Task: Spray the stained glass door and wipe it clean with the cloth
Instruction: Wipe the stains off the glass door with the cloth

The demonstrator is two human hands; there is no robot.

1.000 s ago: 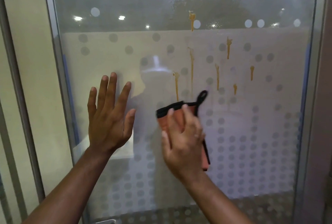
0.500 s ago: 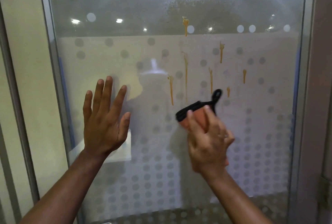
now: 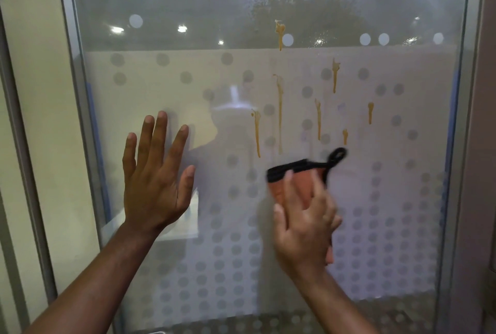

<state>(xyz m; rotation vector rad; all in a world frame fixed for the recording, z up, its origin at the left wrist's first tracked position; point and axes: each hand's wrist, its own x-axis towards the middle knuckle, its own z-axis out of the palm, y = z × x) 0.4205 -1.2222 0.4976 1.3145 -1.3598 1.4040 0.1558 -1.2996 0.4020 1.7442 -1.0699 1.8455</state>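
Observation:
The glass door fills the view, frosted with grey dots and misted with spray droplets near the top. Several yellow-brown drip stains run down its centre right. My right hand presses an orange cloth with a black edge and loop flat against the glass, just below the lowest stains. My left hand rests flat on the glass to the left, fingers spread, holding nothing. No spray bottle is in view.
A grey metal frame borders the door on the left, with a cream wall panel beyond it. Another frame post stands at the right edge. A perforated metal strip runs along the bottom of the glass.
My right hand has slid the cloth to the right across the glass below the stains. My left hand stays pressed flat in the same spot.

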